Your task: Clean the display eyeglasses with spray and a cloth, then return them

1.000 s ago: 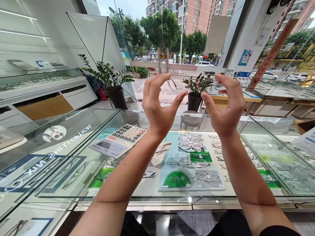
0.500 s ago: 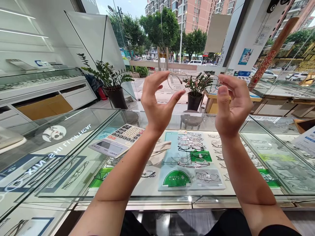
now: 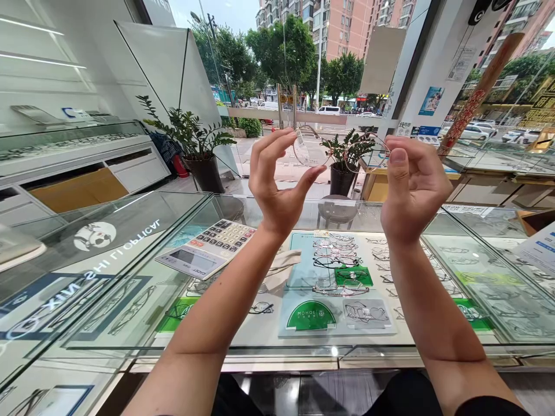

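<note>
Both my hands are raised in front of me and hold up a pair of thin metal-rimmed glasses [image 3: 323, 149] with clear lenses. My left hand [image 3: 277, 176] pinches the left end of the frame between thumb and fingers. My right hand [image 3: 411, 182] is curled closed on the right end. The glasses hang in the air above the glass display counter [image 3: 130, 323], well above its top.
A calculator [image 3: 208, 248] and a folded cloth [image 3: 281, 268] lie on the counter. Several eyeglass frames [image 3: 342, 271] sit under the glass. Two potted plants [image 3: 197, 144] stand behind the counter. Another glass case [image 3: 65, 144] runs along the left wall.
My right hand has curled from a wide pinch into a closed grip. The glasses have tilted and drawn slightly nearer between my hands. My left hand has barely moved.
</note>
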`<state>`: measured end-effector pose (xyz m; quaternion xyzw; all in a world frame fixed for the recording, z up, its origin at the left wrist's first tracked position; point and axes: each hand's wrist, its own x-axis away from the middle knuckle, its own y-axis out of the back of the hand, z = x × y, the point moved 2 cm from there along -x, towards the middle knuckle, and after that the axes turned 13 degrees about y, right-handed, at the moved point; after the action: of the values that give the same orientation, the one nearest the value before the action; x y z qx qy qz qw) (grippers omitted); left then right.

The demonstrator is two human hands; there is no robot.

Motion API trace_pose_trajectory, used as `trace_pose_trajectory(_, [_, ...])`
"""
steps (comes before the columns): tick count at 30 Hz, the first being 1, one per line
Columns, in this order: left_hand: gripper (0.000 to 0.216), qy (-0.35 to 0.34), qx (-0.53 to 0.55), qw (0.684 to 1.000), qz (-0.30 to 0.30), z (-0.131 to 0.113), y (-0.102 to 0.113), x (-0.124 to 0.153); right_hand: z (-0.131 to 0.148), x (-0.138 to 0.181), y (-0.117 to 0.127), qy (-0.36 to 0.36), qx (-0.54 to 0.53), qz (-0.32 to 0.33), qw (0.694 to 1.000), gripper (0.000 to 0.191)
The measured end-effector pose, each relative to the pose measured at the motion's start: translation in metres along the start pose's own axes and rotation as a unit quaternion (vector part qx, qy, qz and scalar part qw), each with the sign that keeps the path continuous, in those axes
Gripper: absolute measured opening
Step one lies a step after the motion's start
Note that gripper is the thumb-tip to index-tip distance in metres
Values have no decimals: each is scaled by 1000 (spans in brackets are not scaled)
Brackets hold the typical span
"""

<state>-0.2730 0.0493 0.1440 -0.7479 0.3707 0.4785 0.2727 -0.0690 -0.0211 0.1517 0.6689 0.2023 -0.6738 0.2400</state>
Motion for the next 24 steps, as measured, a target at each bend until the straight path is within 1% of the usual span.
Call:
trace_pose_trajectory(3, [58,12,-1,1000,12,-5,2,1,-4,0,-1,-26,-30,-11,999,51])
trace_pose_trajectory(7, [56,42,33,997,58,-10,4,3,-16,2,-5,-61,-107,-3,992,52])
trace_pose_trajectory(11, [57,84,55,990,97,-7,0,7,-29,3,-11,-113,-153,12,982,53])
trace_pose_trajectory(14, [56,105,66,986,111,-4,-4,9,-31,1,-12,-149,-171,21,974,52])
trace_pose_trajectory(18, [56,106,96,983,117,1,-7,12,-27,-1,-10,-181,-226,12,957,44])
trace_pose_trajectory(24, [61,94,123,979,136,9,-12,15,-26,1,-8,-209,-326,-23,922,35])
